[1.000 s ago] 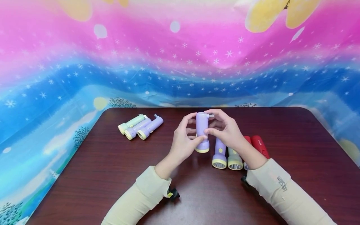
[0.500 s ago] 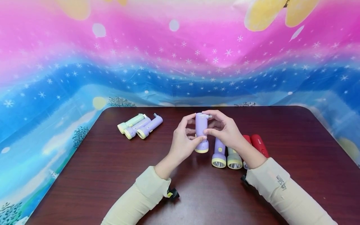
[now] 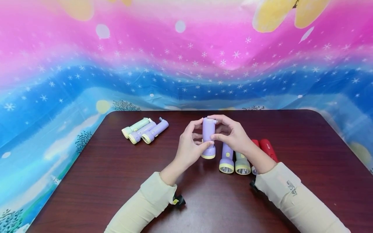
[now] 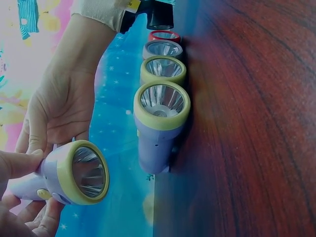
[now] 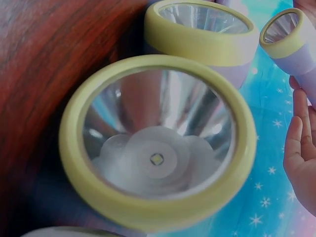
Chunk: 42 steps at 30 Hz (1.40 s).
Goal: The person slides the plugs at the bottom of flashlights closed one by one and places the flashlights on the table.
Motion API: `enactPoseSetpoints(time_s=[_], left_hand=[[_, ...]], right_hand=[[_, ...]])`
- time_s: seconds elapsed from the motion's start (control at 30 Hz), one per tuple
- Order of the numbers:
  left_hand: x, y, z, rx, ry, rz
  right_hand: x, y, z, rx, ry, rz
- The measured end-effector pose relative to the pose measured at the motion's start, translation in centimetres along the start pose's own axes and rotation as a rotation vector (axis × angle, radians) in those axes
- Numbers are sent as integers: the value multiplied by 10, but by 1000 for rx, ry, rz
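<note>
A lilac flashlight point(image 3: 208, 131) with a pale yellow rim is held above the table, its lens end lower. My left hand point(image 3: 188, 145) grips its lower body between thumb and fingers. Higher up, my right hand point(image 3: 233, 132) holds it too, thumb on the body and index finger at the top by a small projecting plug point(image 3: 216, 121). Seen in the left wrist view, the same flashlight point(image 4: 63, 174) shows its reflector and a yellow button point(image 4: 44, 194). In the right wrist view the flashlight point(image 5: 285, 49) appears at the upper right. My right fingertips are partly hidden behind it.
Under my right hand lies a row: a lilac flashlight point(image 3: 227, 161), a grey-green flashlight point(image 3: 243, 165), and red flashlights point(image 3: 268, 149) partly covered by my forearm. At the table's far left lie a mint flashlight point(image 3: 135, 127) and two lilac flashlights point(image 3: 157, 130). A printed cloth point(image 3: 175, 77) hangs behind.
The plug at the flashlight's top sticks out less now, its metal end shorter beside my right index finger. Both hands keep their hold and hardly move.
</note>
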<state>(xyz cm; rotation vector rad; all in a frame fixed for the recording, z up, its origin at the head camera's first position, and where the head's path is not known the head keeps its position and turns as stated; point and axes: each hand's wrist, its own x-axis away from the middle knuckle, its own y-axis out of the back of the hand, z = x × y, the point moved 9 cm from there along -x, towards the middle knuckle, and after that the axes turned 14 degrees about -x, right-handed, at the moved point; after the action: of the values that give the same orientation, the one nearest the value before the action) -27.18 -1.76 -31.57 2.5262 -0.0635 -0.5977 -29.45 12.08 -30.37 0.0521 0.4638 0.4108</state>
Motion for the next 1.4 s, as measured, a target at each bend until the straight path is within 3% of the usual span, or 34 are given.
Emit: enactPoseSetpoints(time_s=[0.37, 0.87, 1.23, 1.4], left_hand=[[1, -1, 0, 9, 6, 13], [1, -3, -2, 14, -42, 60], [5, -2, 2, 35, -24, 154], [4, -1, 5, 81, 11, 154]], right_hand=[[1, -2, -3, 18, -32, 51], [4, 1, 0, 21, -21, 42], [5, -2, -4, -4, -58, 55], [5, -3, -3, -26, -64, 58]])
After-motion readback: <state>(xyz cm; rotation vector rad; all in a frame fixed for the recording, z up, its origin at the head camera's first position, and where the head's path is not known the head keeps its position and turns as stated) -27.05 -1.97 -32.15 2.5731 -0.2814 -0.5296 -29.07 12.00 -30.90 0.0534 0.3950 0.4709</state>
